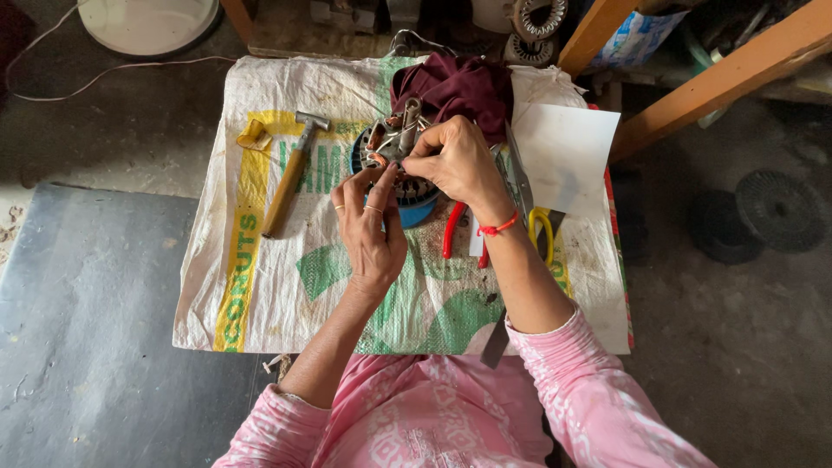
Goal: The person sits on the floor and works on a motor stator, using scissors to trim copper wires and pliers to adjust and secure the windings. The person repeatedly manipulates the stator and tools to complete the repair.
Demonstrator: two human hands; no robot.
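Note:
A small motor stator [392,143] with copper windings and a metal frame rests on a blue round base [418,208] in the middle of a woven sack [260,286]. My right hand [459,165] grips the stator's right side from above. My left hand [368,230] reaches up from below, its fingertips pinching at the windings on the stator's near edge. Both sleeves are pink.
A wooden-handled hammer [290,178] lies left of the stator, with a yellow scrap [253,134] beside it. Red-handled pliers [452,230], yellow-handled scissors [539,227], a white sheet [563,152] and a maroon cloth [455,87] lie to the right and behind. Wooden beams [711,82] stand at the far right.

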